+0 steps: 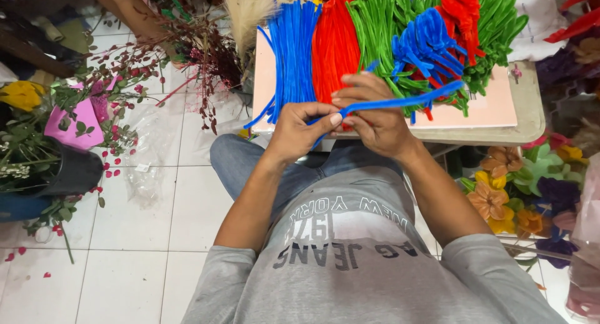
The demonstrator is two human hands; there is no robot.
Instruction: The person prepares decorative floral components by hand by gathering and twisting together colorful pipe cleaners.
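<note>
A: Above the lap, from the head camera: a single blue fuzzy wire point(406, 102), held slantwise between both hands, near end low, far end up over the desk point(531, 114).

B: Grips?

A: Left hand point(299, 133) pinching the near end, thumb pressed onto forefinger. Right hand point(375, 121) curled shut round the wire just beside it, close against the left thumb.

B: Likely to go wrong where?

A: Probably at the long free end. Sticks out past the right hand and crosses right in front of the folded blue bunch point(425, 39) and the green pile point(381, 24). Could hook into that fuzz on a twist and drag a few pieces off the pink board point(497, 108).

B: And off the desk?

A: Down among the orange and yellow flowers point(494, 199) on the floor at the right, or onto the white tiles point(156, 236). Hard to pick out afterwards, judging by the clutter.

B: Anything at the pinch itself?

A: Possibly a kink in the wrong spot, with both grips so close together and a sharp bend between them. Also a slip, given so thin a pinch on a fuzzy surface. Cannot tell how firmly pressed.

B: Left side of the floor?

A: Black pot point(75, 171) of greenery and scattered red petals point(112, 167), well apart from both hands. No trouble expected there.
</note>
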